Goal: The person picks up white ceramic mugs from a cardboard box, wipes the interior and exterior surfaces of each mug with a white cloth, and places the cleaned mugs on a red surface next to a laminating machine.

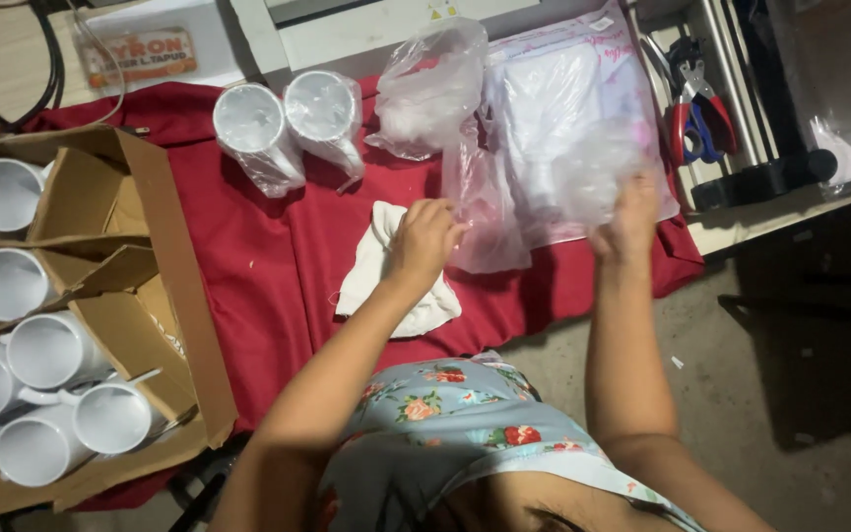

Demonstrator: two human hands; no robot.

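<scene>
My left hand pinches one edge of a clear plastic bag above the red cloth. At the other side of the bag, my right hand grips it and is blurred. The bag stretches between both hands, over a stack of flat plastic packets. A crumpled white cloth lies just under my left wrist. Two white mugs wrapped in clear film lie on their sides at the back of the red cloth.
An open cardboard box at the left holds several white mugs in dividers. Another crumpled clear bag lies behind. Red-handled pliers rest on a shelf at right. Bare concrete floor shows below.
</scene>
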